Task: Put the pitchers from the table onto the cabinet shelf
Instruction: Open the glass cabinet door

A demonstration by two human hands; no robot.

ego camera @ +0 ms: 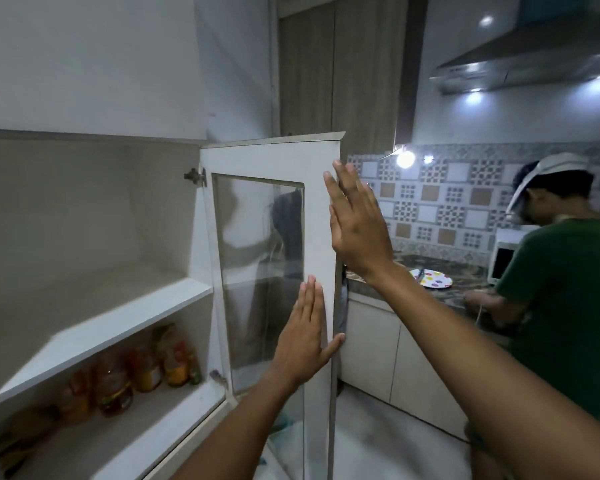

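**Glass-panel door in hand, pitchers out of view**

White cabinet door (321,209) stood open. Left hand (305,336) flat on its frame, right hand (355,221) flat at its edge, fingers spread, gripping nothing. Upper shelf (118,327) bare. Pitchers not visible; probably rigid, best held by handle.
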